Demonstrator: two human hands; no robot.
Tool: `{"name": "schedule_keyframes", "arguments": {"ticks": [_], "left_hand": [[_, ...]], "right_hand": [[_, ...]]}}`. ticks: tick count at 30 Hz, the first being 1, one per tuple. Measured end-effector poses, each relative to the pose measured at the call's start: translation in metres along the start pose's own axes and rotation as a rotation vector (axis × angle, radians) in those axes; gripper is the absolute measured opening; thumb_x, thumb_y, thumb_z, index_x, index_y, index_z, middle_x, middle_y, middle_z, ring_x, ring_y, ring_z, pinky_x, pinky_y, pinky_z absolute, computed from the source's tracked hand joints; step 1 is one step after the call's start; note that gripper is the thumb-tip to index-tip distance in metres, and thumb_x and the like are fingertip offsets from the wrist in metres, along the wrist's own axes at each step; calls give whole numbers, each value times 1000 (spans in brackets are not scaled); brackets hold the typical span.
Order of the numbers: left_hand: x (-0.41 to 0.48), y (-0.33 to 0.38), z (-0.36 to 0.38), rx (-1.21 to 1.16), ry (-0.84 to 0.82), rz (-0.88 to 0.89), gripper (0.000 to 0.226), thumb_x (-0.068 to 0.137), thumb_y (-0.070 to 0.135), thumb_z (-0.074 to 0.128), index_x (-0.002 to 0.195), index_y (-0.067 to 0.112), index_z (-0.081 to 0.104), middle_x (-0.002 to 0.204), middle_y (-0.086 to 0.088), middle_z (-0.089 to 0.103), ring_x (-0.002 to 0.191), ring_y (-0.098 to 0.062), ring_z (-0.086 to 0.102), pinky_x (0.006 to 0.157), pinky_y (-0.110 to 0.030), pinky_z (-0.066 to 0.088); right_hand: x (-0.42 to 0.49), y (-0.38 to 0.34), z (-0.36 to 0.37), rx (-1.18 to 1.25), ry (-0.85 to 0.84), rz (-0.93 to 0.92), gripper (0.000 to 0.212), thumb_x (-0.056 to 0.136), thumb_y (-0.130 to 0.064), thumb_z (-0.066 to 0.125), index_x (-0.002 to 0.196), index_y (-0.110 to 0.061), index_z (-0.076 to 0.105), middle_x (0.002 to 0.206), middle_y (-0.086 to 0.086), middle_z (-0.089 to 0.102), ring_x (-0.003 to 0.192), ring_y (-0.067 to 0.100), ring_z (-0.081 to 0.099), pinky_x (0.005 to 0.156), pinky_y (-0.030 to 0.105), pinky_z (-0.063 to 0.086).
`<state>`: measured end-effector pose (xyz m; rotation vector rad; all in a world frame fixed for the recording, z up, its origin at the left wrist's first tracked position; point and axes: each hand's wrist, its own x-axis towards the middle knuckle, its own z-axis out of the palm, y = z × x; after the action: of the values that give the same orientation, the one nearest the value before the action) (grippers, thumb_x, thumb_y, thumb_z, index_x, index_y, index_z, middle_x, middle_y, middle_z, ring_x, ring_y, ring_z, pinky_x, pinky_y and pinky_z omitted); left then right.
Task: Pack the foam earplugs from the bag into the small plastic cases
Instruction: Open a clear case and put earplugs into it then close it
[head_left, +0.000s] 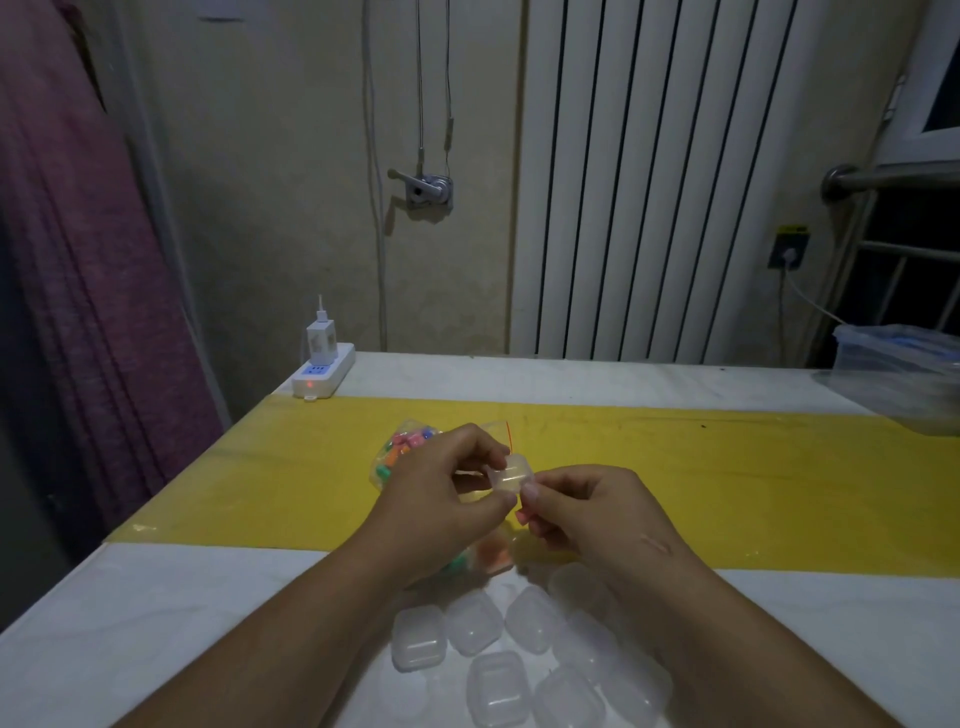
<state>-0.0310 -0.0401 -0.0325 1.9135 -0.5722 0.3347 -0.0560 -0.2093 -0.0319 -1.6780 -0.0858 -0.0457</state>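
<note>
Above the yellow strip of the table, my left hand (447, 493) and my right hand (587, 506) pinch one small clear plastic case (511, 474) between their fingertips. Behind my left hand lies the clear zip bag (402, 449) of coloured foam earplugs, partly hidden by the hand. A case holding orange and green earplugs (485, 556) sits under my wrists, mostly hidden. Several empty clear cases (470, 629) lie in a cluster on the white tabletop between my forearms.
A white power strip with a charger (323, 371) stands at the table's far left corner. A clear plastic container (898, 374) sits at the far right edge. A radiator and wall stand behind the table; a purple curtain hangs to the left.
</note>
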Motion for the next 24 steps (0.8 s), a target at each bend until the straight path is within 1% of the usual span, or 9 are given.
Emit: {"name": "schedule_keyframes", "arguments": {"ticks": [4, 7, 9, 11, 13, 15, 17, 21, 24], "left_hand": [[0, -1, 0, 47, 10, 12, 25, 75, 7, 78, 79, 23, 59, 100, 10, 69, 88, -2, 67, 78, -17, 55], [0, 0, 2, 117, 20, 31, 21, 78, 18, 76, 80, 23, 56, 86, 10, 70, 78, -1, 66, 70, -17, 55], [1, 3, 3, 126, 49, 18, 18, 85, 24, 71, 84, 20, 54, 74, 7, 65, 68, -6, 61, 61, -22, 52], [3, 6, 2, 46, 71, -40, 12, 91, 25, 64, 89, 24, 52, 73, 0, 65, 68, -16, 63, 62, -32, 53], [3, 10, -2, -130, 78, -138, 12, 97, 18, 54, 101, 29, 54, 74, -3, 68, 67, -18, 66, 61, -32, 55], [2, 13, -7, -259, 68, -202, 28, 100, 7, 44, 111, 29, 57, 71, -3, 67, 62, -19, 65, 54, -27, 55], [1, 14, -11, -280, 42, -224, 37, 96, -4, 41, 108, 24, 62, 73, -5, 65, 58, -17, 62, 49, -22, 50], [-1, 17, -12, -232, -71, -247, 43, 87, -16, 44, 103, 16, 69, 100, -2, 62, 64, -9, 65, 59, -22, 55], [-2, 15, -11, -108, -118, -209, 38, 82, -6, 65, 103, 27, 70, 100, 12, 64, 76, -1, 65, 71, -22, 58]], "right_hand": [[0, -1, 1, -24, -2, -17, 18, 91, -13, 67, 80, -2, 76, 68, 9, 66, 59, 14, 53, 59, 26, 48], [0, -1, 3, -40, 33, -15, 21, 90, -14, 67, 75, -2, 75, 62, 5, 63, 55, 13, 50, 56, 24, 46], [0, 0, 5, -78, 73, -15, 22, 89, -12, 67, 70, -2, 73, 54, -1, 60, 49, 11, 48, 51, 21, 42], [-1, -1, 5, -89, 75, -12, 22, 90, -10, 66, 70, -1, 72, 50, -2, 58, 47, 10, 46, 48, 19, 40], [-2, -3, 2, -64, 49, -6, 19, 90, -10, 66, 76, 1, 73, 55, 1, 60, 49, 10, 47, 49, 19, 40], [-3, -5, 0, -37, 21, -1, 14, 90, -8, 67, 82, 2, 74, 58, 3, 62, 49, 10, 48, 48, 18, 41], [-2, -6, -1, -19, 15, -1, 10, 89, -5, 66, 86, 2, 73, 60, 4, 63, 49, 9, 50, 48, 17, 43], [0, -5, -5, 11, 31, -7, 8, 89, 0, 65, 91, 3, 72, 63, 6, 65, 53, 12, 52, 50, 19, 45], [0, -6, -6, 41, 50, -23, 7, 88, 0, 66, 93, 1, 71, 64, 7, 67, 57, 16, 54, 51, 21, 46]]}}
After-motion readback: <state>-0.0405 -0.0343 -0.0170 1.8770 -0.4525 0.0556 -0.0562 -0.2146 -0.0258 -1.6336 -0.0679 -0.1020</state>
